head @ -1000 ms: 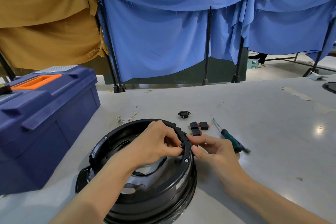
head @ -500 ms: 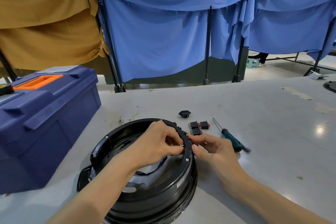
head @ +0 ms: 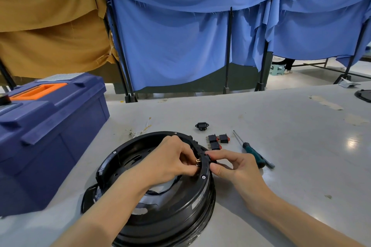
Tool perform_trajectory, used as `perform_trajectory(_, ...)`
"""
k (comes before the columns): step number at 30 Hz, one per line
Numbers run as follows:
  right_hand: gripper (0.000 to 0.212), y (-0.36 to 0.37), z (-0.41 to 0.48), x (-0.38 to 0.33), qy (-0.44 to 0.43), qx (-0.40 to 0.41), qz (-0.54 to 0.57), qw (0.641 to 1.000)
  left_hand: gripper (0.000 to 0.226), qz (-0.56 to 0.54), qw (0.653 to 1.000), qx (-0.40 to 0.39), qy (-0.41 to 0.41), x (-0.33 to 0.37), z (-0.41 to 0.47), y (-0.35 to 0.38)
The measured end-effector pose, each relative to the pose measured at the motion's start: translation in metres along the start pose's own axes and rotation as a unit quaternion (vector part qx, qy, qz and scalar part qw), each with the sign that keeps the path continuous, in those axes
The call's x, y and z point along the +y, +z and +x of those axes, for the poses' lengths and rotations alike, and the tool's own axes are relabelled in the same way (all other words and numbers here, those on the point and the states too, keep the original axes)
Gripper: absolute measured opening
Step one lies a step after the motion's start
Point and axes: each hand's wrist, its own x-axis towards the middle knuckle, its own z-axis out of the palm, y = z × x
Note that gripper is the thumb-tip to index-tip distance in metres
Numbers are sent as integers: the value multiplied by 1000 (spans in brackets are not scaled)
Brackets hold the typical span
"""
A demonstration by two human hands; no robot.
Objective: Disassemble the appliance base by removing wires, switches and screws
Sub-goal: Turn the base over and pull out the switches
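A round black appliance base (head: 160,216) lies open side up on the grey table (head: 291,146). Inside its right rim my left hand (head: 170,160) pinches a switch (head: 198,162) with brass terminals that sits in the rim wall. From outside the rim my right hand (head: 230,164) presses on the same spot with thumb and fingertips. Three removed red-and-black switches (head: 216,141) and a black socket (head: 202,126) lie beyond the base. A green-handled screwdriver (head: 253,152) lies just right of my right hand.
A dark blue toolbox (head: 46,136) with an orange handle stands at the left, close to the base. Loose pale wires (head: 139,129) lie behind the base. Blue and tan cloths hang on black stands behind the table. A black round item (head: 364,95) sits at the far right edge.
Both hands stay at the switch in the right rim, with only small finger shifts. The brass terminals show more clearly between my left fingers.
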Motion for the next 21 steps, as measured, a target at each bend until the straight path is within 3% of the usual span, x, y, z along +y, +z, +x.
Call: perform_trajectory(21, 30, 3, -2, -8, 2, 2, -62, 998, 6, 28, 999, 1, 24, 2, 4, 6)
